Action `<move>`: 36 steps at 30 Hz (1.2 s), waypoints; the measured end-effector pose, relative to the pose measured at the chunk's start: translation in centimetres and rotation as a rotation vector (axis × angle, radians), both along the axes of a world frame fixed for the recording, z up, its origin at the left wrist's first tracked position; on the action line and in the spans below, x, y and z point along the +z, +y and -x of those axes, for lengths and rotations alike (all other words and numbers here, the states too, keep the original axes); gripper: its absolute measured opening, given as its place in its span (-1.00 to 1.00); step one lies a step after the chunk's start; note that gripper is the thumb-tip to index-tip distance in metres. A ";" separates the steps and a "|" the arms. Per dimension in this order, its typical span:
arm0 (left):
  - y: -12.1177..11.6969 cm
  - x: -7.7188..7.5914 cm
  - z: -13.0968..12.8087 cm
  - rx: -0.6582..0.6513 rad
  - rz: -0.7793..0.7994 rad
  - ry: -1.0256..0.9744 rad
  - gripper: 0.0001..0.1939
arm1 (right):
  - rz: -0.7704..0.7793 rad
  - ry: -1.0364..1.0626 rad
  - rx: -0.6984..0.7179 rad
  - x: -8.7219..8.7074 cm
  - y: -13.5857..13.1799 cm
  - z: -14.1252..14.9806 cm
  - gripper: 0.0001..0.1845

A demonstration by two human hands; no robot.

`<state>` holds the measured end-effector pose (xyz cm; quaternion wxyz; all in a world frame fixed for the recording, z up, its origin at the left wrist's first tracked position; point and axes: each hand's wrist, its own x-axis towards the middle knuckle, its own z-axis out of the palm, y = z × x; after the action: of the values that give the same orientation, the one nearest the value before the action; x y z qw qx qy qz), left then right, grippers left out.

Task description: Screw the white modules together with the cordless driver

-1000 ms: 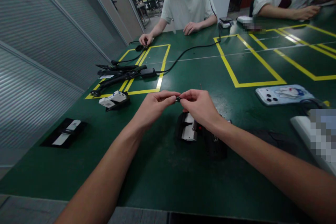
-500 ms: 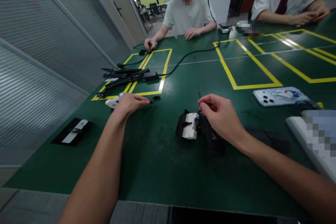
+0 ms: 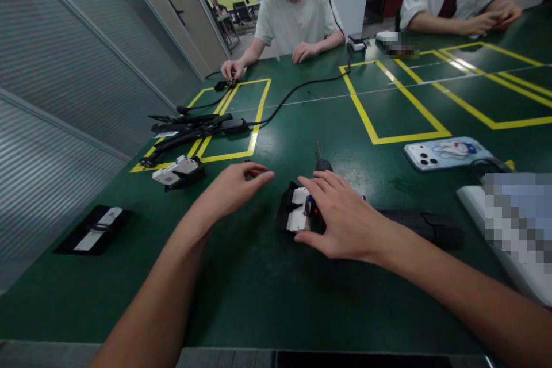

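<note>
My right hand reaches across a white circuit breaker with a black backing, its fingers at the far edge and its thumb at the near edge. Just beyond those fingers lies a screwdriver, thin shaft pointing away from me. A black object with a red spot is mostly covered by the right hand. To the left, my left hand hovers over the table, fingers stretched out and holding nothing visible. Behind it on the left sits a second white breaker on a black base.
A black pad with a white strip lies at the left. Black cables and tools sit near yellow tape. On the right are a phone, a dark rolled pouch and a white box. Two people sit opposite.
My right hand has left the screwdriver and moved left and down onto the breaker. The left hand has come right, away from the second breaker and a small black part. The view has shifted slightly.
</note>
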<state>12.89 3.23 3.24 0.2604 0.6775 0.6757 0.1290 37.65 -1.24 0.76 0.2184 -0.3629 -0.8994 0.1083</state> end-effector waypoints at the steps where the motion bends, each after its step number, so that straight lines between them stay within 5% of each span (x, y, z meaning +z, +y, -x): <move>1: -0.7 -0.1 -1.3 -0.068 0.069 -0.050 -0.49 | -0.001 -0.032 0.001 -0.1 0.0 0.0 0.02; 5: -2.3 -0.7 -4.2 -0.169 0.230 -0.163 -0.52 | 0.007 0.050 0.030 -0.5 0.2 0.2 -0.10; 14: -1.9 -0.2 -3.2 -0.153 0.122 -0.009 -0.65 | 0.121 0.402 0.021 0.1 0.1 0.0 -0.18; 17: -2.2 0.3 -0.3 0.000 0.154 -0.061 -0.62 | 0.214 0.598 -0.075 0.3 0.5 -0.2 -0.31; 20: -3.1 0.7 4.5 0.289 0.139 -0.167 -0.56 | 0.265 0.677 -0.144 0.2 0.8 -0.3 -0.33; 25: -4.4 -0.9 11.4 0.625 0.124 -0.159 -0.56 | 0.252 0.638 -0.167 -0.3 0.9 -0.1 -0.31; 31: -5.1 -2.4 13.2 0.631 0.127 -0.202 -0.53 | 0.181 0.530 -0.126 -0.4 0.3 -0.1 -0.29; 36: -5.7 -0.8 12.1 0.664 -0.094 -0.011 -0.56 | 0.151 0.506 -0.107 -0.3 0.2 0.1 -0.27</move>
<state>0.83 -2.46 2.40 0.1764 0.4307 0.8514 0.2416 37.59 -1.07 0.47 0.4141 -0.3866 -0.7850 0.2505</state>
